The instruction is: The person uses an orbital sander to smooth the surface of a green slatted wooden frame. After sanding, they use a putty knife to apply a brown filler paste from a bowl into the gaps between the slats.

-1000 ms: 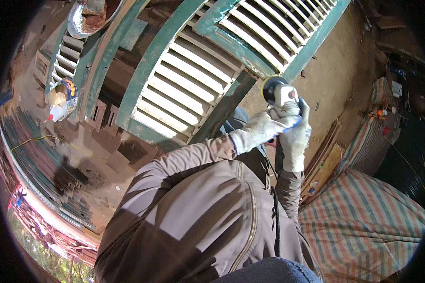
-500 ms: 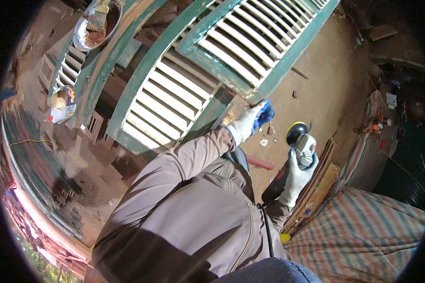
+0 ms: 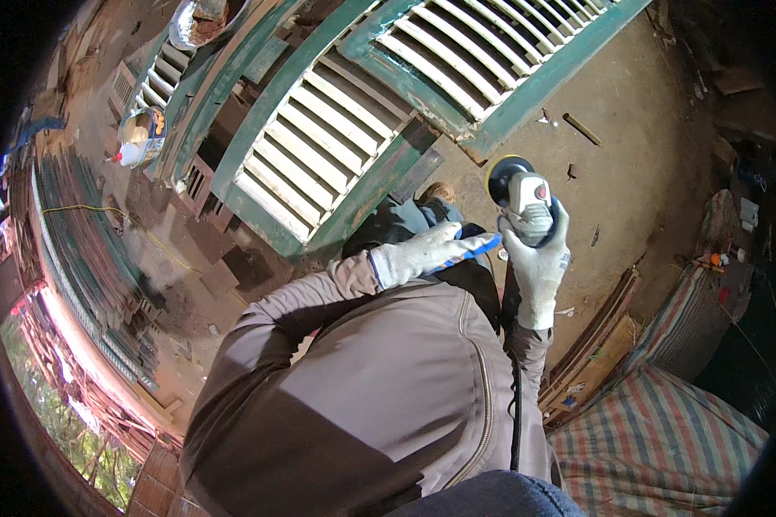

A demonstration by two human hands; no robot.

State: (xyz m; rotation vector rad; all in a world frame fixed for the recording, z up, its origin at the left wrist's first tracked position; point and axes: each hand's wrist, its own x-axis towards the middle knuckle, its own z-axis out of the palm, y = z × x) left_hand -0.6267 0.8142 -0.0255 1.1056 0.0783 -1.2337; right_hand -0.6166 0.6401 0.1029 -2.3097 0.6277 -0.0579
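My right hand (image 3: 539, 280), in a white glove with a blue palm, grips a grey angle grinder (image 3: 528, 207). Its round, yellow-edged disc (image 3: 502, 179) points away from me, just off the near corner of a green louvred shutter (image 3: 560, 73) with white slats. My left hand (image 3: 427, 254), gloved alike, is held before my body with fingers stretched out and nothing in them. Its fingertips come close to my right hand below the grinder; whether they touch I cannot tell. Partly beneath the first shutter lies a second green louvred shutter (image 3: 263, 142).
At the far left stand a tin (image 3: 155, 123) with a white bottle (image 3: 132, 155) and a white bucket (image 3: 181, 30). Green strips (image 3: 86, 241) are stacked on the left. To the right lie long planks (image 3: 591, 353) and a striped tarp (image 3: 655, 439). A stick (image 3: 582, 129) lies on the floor.
The grinder has come up and forward in my right hand, nearer the shutter's corner. My left hand has left that corner and drawn back toward my body, its fingers straightening.
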